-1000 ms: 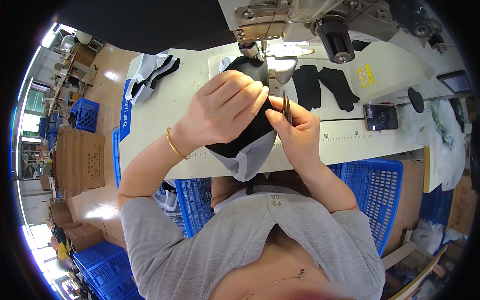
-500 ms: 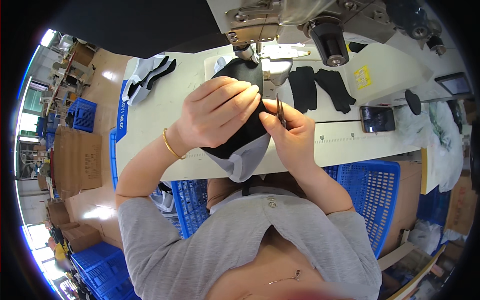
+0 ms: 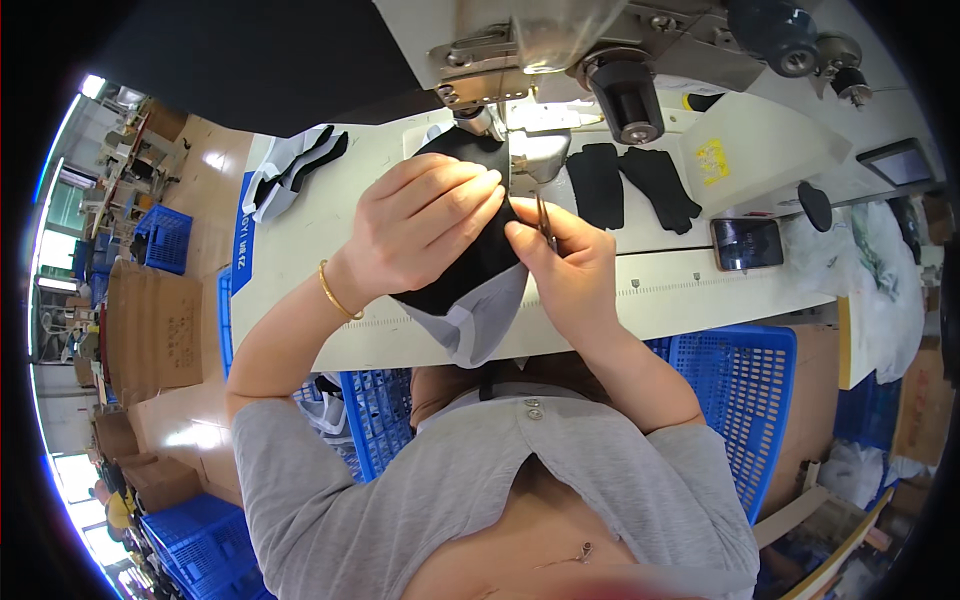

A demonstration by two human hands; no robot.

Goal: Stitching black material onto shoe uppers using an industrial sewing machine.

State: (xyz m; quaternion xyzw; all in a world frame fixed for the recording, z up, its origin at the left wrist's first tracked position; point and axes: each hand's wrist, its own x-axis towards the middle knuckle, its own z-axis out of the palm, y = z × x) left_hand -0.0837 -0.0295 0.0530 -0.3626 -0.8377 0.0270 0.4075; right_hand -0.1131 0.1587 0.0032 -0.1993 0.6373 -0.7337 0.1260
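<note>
A black fabric piece with a light grey lining (image 3: 488, 318) hangs from the sewing machine's needle area (image 3: 484, 122) toward the table's front edge. My left hand (image 3: 425, 225), with a gold bangle on its wrist, is closed on the fabric's right edge, fingertips pinched together. Close beside it, my right hand (image 3: 575, 268) grips small dark thread snips (image 3: 545, 220), blades pointing up toward the machine. The thumb and forefinger of that hand meet at the fabric edge; whether they also pinch the cloth I cannot tell.
Two black fabric pieces (image 3: 597, 185) lie right of the needle, near a phone (image 3: 748, 244). Grey and black pieces (image 3: 290, 170) rest at the table's left. Blue crates (image 3: 735, 400) stand below the table edge. The machine's black thread cone (image 3: 622, 95) hangs overhead.
The whole view has shifted slightly, the machine and table moving left in it. Both hands keep the same hold on the fabric and the snips.
</note>
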